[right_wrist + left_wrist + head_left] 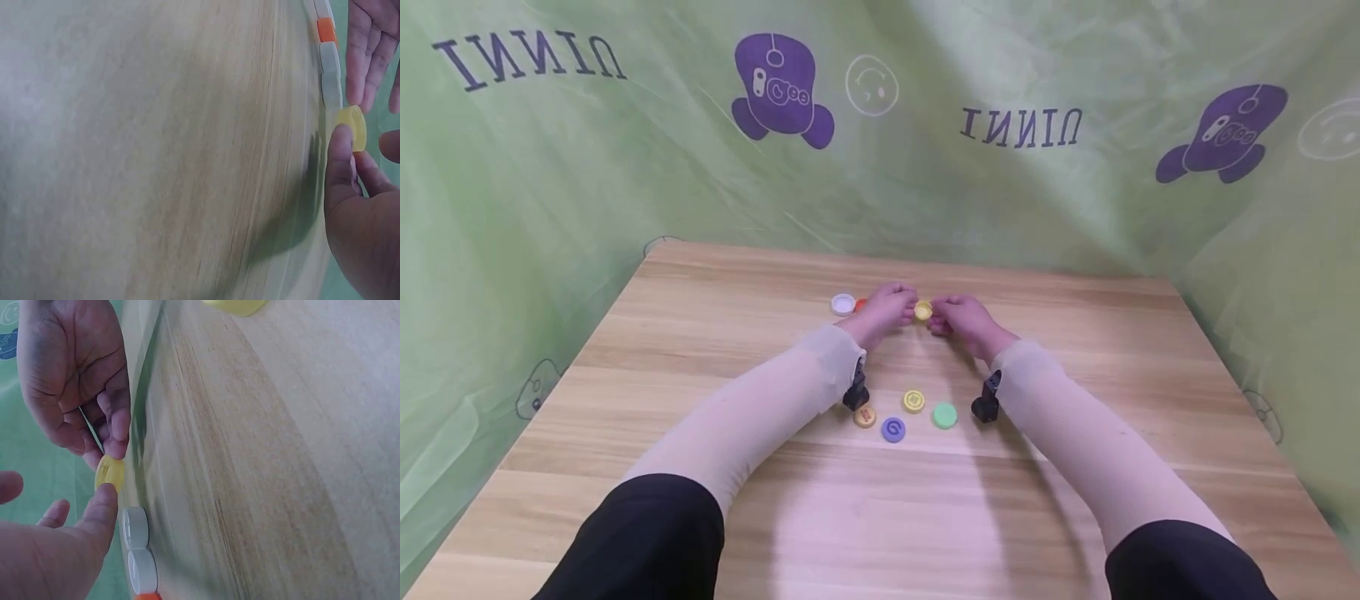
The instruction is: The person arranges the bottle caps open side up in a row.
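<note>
Beyond the middle of the table, my right hand [965, 319] pinches a yellow bottle cap [923, 311] between thumb and fingers. Its hollow side shows in the head view. Opposite it is my left hand [886, 313], fingers extended, fingertips right at the cap's edge in the left wrist view. The cap [351, 127] stands on edge in the right wrist view, close to the end of a row of caps. That row holds a white cap [842, 304], an orange cap [327, 32] and two more white caps [143, 571]. My left hand hides part of the row in the head view.
Nearer me lie a yellow cap [913, 402], a green cap [944, 415], a blue cap [893, 430] and an orange-tan cap [865, 416] with a red mark. A green printed cloth [880, 192] hangs behind the wooden table [715, 287] and along its sides.
</note>
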`<state>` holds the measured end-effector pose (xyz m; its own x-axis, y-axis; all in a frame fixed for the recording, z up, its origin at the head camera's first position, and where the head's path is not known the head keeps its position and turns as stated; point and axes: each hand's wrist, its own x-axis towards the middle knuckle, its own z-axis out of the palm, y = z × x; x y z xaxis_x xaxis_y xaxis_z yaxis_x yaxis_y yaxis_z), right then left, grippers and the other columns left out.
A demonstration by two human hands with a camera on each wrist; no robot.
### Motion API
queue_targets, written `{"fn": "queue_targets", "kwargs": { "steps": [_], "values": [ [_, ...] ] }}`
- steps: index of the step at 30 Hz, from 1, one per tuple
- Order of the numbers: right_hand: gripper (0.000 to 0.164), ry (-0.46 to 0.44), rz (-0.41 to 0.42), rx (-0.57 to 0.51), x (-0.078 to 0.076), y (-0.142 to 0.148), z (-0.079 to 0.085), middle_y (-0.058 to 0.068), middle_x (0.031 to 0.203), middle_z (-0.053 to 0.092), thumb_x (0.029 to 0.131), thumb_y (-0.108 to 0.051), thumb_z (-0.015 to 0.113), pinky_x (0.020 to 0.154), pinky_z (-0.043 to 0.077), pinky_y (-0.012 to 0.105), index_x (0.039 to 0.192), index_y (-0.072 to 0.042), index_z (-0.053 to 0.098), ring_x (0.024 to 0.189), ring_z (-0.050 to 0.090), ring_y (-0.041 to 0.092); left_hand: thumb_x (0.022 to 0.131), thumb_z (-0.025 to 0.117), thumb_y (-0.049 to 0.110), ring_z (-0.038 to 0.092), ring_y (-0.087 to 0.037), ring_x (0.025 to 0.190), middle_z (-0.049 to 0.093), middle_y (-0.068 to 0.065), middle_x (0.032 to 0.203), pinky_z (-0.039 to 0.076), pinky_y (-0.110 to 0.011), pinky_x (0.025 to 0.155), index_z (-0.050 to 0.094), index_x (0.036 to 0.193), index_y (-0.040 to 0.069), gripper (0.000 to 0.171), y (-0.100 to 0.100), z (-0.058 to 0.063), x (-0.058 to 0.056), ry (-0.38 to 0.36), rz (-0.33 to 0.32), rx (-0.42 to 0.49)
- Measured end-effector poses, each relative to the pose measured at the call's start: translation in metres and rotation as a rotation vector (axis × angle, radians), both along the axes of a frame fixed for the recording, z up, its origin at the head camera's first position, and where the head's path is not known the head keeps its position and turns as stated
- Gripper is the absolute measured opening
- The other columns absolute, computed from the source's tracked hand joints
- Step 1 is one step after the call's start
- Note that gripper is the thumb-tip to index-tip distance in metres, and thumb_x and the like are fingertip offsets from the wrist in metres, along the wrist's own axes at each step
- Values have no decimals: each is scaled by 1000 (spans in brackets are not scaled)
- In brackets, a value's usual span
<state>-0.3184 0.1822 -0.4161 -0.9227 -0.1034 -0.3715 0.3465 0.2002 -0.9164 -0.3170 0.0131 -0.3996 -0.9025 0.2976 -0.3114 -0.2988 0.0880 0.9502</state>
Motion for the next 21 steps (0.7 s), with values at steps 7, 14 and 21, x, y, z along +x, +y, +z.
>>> {"fn": "queue_targets", "kwargs": {
  "steps": [7,14,21],
  "values": [
    [41,-15,26,1,0,3,-3,17,115,61,111,-12,45,88,57,21,141,15,46,85,63,10,109,46,11,49,-35,136,47,-24,149,43,-38,113,39,150,-8,46,0,-1,2,-26,-41,36],
    [43,-41,16,15,2,2,-3,15,116,60,111,-13,45,85,56,19,145,14,42,86,62,10,113,36,17,38,-35,146,35,-27,159,35,-40,120,31,155,-9,50,-2,-1,1,-76,-39,100],
    [44,-30,34,35,2,0,0,13,115,59,111,-14,45,86,56,19,145,14,43,89,61,11,111,36,16,39,-37,146,40,-28,156,35,-41,120,37,149,-13,48,-9,-1,-4,-72,53,203]
  ]
}}
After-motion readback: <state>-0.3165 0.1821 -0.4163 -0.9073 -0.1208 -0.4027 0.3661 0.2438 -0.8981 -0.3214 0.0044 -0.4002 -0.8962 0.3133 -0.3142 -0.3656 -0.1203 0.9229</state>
